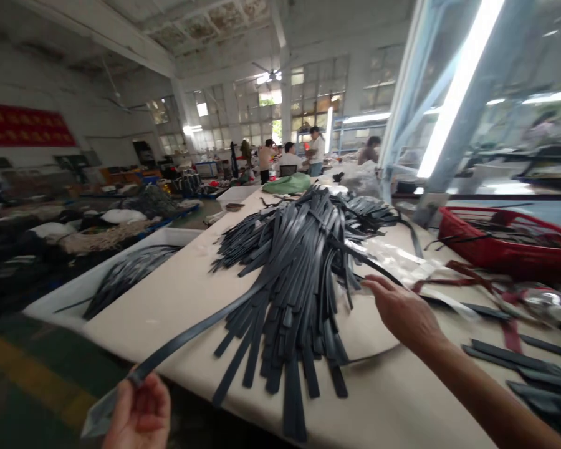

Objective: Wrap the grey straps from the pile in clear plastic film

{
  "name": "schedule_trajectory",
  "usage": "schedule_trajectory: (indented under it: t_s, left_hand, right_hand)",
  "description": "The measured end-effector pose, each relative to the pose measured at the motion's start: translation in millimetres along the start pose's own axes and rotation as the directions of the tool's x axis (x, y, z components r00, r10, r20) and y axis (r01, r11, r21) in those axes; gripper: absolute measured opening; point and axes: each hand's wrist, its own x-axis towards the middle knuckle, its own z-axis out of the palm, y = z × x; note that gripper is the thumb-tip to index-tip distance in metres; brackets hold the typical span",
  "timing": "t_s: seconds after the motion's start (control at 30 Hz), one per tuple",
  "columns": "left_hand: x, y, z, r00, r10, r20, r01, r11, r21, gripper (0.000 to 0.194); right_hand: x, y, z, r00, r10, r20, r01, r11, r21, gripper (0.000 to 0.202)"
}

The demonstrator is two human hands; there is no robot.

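Observation:
At the lower left my left hand [138, 411] is closed, thumb and fingers pinching the end of a long dark flat strap [196, 327]. A pale, see-through piece [100, 411] sticks out beyond the pinch. From there the strap runs up over a big heap of dark grey straps [294, 280] on the table. My right hand [404, 312] is over the table to the right of the heap. Its fingers point left, stretched out beside a black strap [367, 257] that passes behind them; no firm grip on it shows.
A cream table [182, 299] carries the heap. To the left stands a white bin [56, 305] with more straps. At right are a red basket [505, 249], clear plastic and loose straps [509, 358]. A lit tube lamp [460, 87] leans by a post. Several people are farther back.

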Motion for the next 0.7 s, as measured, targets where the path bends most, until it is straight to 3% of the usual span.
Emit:
schedule_trajectory:
  t_s: [0.07,0.1,0.2,0.3,0.4,0.57,0.63,0.7]
  left_hand:
    - [-20,-8,0.6,0.998,-0.062,0.007,0.062,0.995,-0.074,0.040]
    - [-26,-11,-1.4,0.998,-0.063,0.022,0.065,0.993,-0.102,0.039]
    - [-37,-12,-14.9,0.996,-0.063,0.056,0.070,0.991,-0.118,0.036]
    - [-41,-3,-31.2,0.998,-0.026,0.061,0.034,0.993,-0.117,0.032]
    - [-38,9,-44.2,0.999,0.013,0.032,-0.008,0.992,-0.128,0.029]
    - [-20,13,-56.5,0.994,0.098,-0.052,-0.105,0.985,-0.141,0.022]
    - [-13,7,-58.7,0.992,0.101,-0.070,-0.110,0.983,-0.144,0.020]
    - [-10,-2,-58.8,0.994,0.087,-0.064,-0.096,0.985,-0.144,0.018]
  right_hand:
    - [8,-69,-4,0.988,-0.143,-0.065,0.156,0.940,0.305,0.034]
    - [10,-105,-5,0.963,-0.254,-0.087,0.265,0.843,0.468,0.035]
    - [14,-203,-6,0.819,-0.566,-0.097,0.453,0.532,0.715,0.044]
    - [25,-258,-1,0.696,-0.714,-0.072,0.458,0.365,0.811,0.045]
    - [45,-276,7,0.642,-0.766,-0.010,0.392,0.317,0.864,0.037]
    - [60,-276,7,0.539,-0.834,0.117,0.322,0.332,0.887,0.016]
    - [58,-275,3,0.553,-0.824,0.121,0.335,0.353,0.873,0.017]
    - [56,-277,-2,0.602,-0.791,0.110,0.377,0.403,0.834,0.017]
